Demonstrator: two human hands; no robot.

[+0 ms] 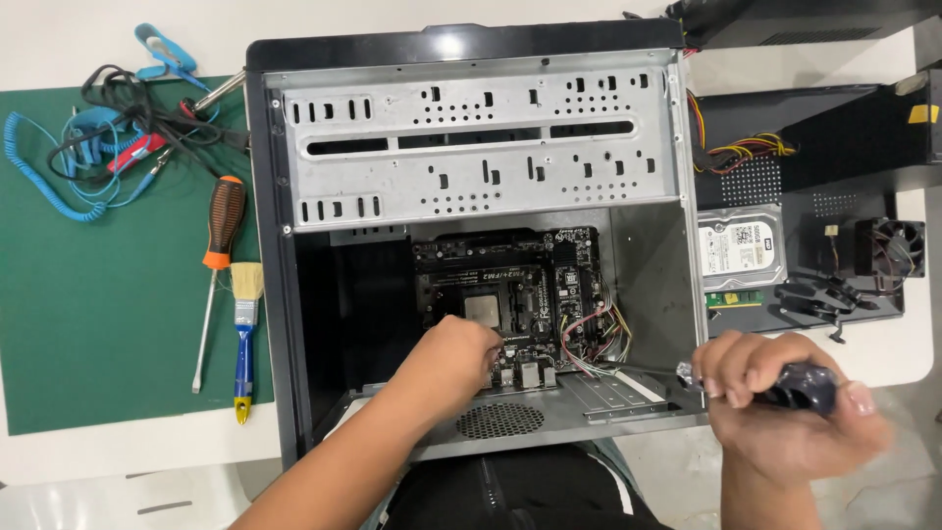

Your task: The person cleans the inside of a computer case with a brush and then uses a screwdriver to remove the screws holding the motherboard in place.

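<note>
Closest to the lens, at about four o'clock, the right hand [785,407] is wrapped tight around the dark handle of a screwdriver [800,386], held outside the open computer case [471,245], its shaft pointing in toward the case's lower edge. At six o'clock the left hand [453,355] reaches into the case, fingers curled down onto the lower edge of the motherboard [510,294]; whether it pinches anything there cannot be told, since the fingertips are hidden.

To work well here, I judge the left hand should steady the board by its edge, away from the bare processor [481,309] just above it, while the tool comes in slowly and square.

Loose coloured wires [594,344] bunch at the board's three o'clock side, right between tool and board, and could snag. The steel drive cage [471,137] overhangs the top at twelve. Outside at three o'clock lie a hard drive [741,245] and a small fan [893,245]; at nine o'clock, on the green mat [98,324], rest an orange-handled screwdriver [218,265], a blue brush [243,334] and a coiled blue strap [59,167].
</note>
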